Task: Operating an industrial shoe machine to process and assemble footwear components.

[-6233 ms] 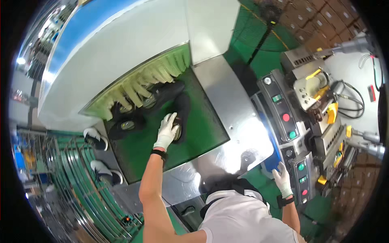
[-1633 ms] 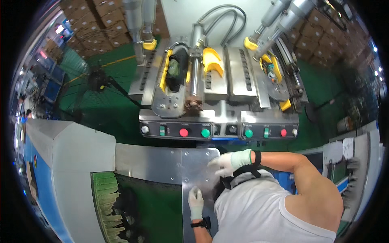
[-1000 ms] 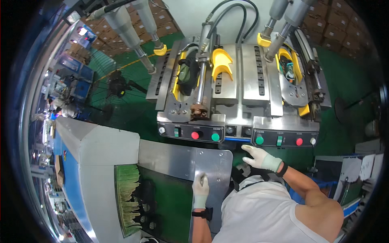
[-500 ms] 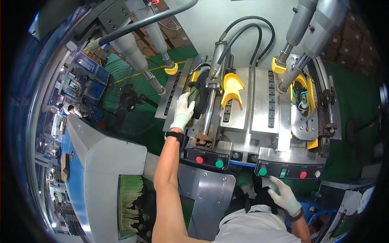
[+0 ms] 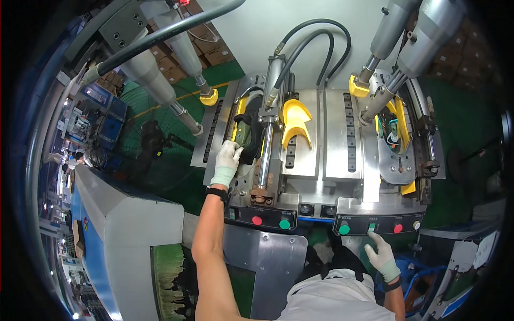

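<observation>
A black shoe with an olive-green part in its opening lies in the left station of a metal press. At the near left edge of the shoe is my left hand, in a pale glove, with its fingers bent round that edge. My right hand, gloved too, is at the right control panel. Its index finger reaches out to a green switch, the tip at or just below it; the other fingers are loosely curled and hold nothing.
Two yellow curved pads lie on the middle plate. The right station holds a dark shoe between yellow pads. Metal press cylinders angle down on both sides, and black hoses arch behind. A grey machine housing stands at left.
My left hand has slid back toward me, from the shoe's side to its near edge. My right hand has risen to the panel, index finger extended. The view has shifted slightly.
</observation>
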The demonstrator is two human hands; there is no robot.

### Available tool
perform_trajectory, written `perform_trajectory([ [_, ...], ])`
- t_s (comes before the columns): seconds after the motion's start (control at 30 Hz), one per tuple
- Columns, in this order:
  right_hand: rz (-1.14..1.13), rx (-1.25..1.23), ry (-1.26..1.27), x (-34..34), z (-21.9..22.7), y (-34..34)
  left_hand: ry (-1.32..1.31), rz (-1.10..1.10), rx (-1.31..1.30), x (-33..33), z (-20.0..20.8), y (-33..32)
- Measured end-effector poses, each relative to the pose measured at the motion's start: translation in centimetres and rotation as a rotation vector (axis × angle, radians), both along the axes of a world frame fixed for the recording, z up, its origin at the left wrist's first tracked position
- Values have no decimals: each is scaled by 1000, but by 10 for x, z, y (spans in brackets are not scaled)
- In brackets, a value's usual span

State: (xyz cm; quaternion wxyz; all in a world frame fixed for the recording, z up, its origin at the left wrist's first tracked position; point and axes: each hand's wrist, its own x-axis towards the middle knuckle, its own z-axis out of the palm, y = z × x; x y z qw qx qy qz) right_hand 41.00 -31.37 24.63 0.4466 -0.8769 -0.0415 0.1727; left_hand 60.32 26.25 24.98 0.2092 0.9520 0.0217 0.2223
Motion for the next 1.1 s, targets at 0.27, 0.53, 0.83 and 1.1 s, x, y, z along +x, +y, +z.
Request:
perform_trajectory([
  [0.27,75,14,34,-8,1,11,197,-61,183,-3,10,3],
  [0.53,-43,-17,11,-24,-8,-4,121,-61,98,0,-3,21],
  [0.83,42,-22,-22,-41,4,-5,213,-39,336,-35,-36,42],
  [1.1,233,16,-37,-25,-7,6,283,-14,-228,-55,18,16],
])
